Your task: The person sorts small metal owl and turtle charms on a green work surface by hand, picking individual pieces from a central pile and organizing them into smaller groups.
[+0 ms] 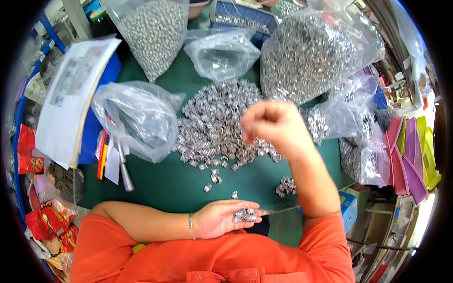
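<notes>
My left hand (214, 220) lies palm up close to my body, and several small ribbed metal parts (245, 215) rest on its palm and fingers. Above the right side of a big heap of the same silvery parts (212, 122) hangs my right hand (273, 123). Its fingers are curled together, and whatever lies between them is hidden. A few loose parts (215, 177) are scattered in front of the heap. Near my right forearm sits a small cluster of parts (286, 187).
On the green table (155, 188) are clear plastic bags (137, 120), full bags of metal pieces (306, 56), a blue bin (243, 21) at the back, and pens with a metal rod (125, 174). A paper-covered board (71, 94) stands left; pink and purple trays (406, 160) stand right.
</notes>
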Available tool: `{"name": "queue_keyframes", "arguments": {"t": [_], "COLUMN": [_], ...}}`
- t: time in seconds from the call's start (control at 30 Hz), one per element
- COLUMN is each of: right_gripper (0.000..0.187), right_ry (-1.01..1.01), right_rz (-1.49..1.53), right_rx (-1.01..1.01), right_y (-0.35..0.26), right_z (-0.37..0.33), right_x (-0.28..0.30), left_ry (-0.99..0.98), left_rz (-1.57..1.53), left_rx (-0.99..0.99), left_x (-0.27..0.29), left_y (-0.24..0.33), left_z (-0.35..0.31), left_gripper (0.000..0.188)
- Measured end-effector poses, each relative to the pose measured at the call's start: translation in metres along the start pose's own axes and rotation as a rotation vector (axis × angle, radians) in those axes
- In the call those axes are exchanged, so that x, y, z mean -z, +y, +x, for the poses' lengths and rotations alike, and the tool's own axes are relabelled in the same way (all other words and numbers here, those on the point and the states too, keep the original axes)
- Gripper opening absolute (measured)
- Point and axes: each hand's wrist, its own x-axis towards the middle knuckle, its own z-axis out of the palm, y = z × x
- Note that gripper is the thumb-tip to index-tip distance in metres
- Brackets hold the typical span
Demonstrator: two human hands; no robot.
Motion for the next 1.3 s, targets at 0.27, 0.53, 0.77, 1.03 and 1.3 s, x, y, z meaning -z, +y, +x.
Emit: {"name": "queue_keyframes", "arguments": {"t": [0.27,0.53,0.77,1.03,1.3], "right_gripper": [0.028,0.035,0.032,0.020,0.020], "right_ry": [0.557,-0.425,-0.106,0.295,0.197], "right_rz": [0.436,-0.596,-0.741,-0.733,-0.893], "right_rx": [0.333,0.634,0.547,0.326,0.393], "right_y": [-0.048,0.047,0.079,0.087,0.097], "right_z": [0.114,-0.024,-0.072,-0.100,-0.108], "right_x": [0.015,-0.048,-0.021,-0.013,-0.023], "left_ry": [0.002,0.007,-0.039,-0.088,-0.041], "left_rz": [0.024,0.048,0.035,-0.017,0.040], "left_rx": [-0.015,0.083,0.063,0.030,0.046], "left_x": [-0.001,-0.006,0.000,0.000,-0.005], "left_y": [0.003,0.000,-0.003,-0.002,0.001], "left_z": [-0.006,-0.009,-0.009,-0.009,-0.011], "left_gripper": [0.046,0.039,0.040,0.038,0.043]}}
